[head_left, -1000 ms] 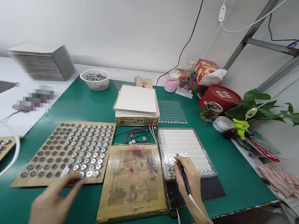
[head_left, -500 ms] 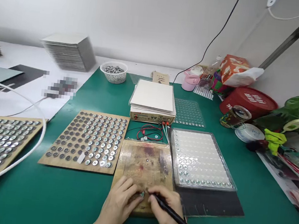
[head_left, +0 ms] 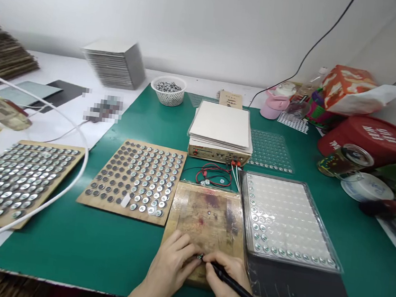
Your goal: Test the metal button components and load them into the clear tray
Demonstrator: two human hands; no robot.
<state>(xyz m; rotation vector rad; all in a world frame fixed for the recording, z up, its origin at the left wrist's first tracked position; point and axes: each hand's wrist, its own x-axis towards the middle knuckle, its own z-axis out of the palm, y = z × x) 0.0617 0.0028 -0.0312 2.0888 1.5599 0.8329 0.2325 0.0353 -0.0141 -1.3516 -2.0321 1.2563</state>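
**Held:** my left hand [head_left: 170, 270], fingers closed, tips pinching a small metal disc [head_left: 200, 257] at the near edge of a stained wooden board [head_left: 209, 207]. My right hand [head_left: 226, 280], fingers closed around a corded black pen-shaped tool [head_left: 233, 283], brings its tip against or just beside that disc; from here I cannot tell whether they touch.

**Finished so far:** a clear blister tray [head_left: 291, 221], just right of the wooden board, has metal discs seated along its left columns and bottom rows. Most of its other pockets show only white, with no disc that I can make out.

**Boards to the left:** a pegged plywood board [head_left: 132, 179] is full of discs, dark ones toward the left and back, bright ones toward the right and front, with a small white slip [head_left: 125, 201] among them. A second plywood board [head_left: 19, 180] further left is filled with bright discs.

**Also on the bench:** a green mat [head_left: 65, 243], a cream bench power unit [head_left: 215, 154] under a stack of white sheets [head_left: 221, 125], red and black leads [head_left: 214, 175], and a white basket of metal parts [head_left: 168, 90].
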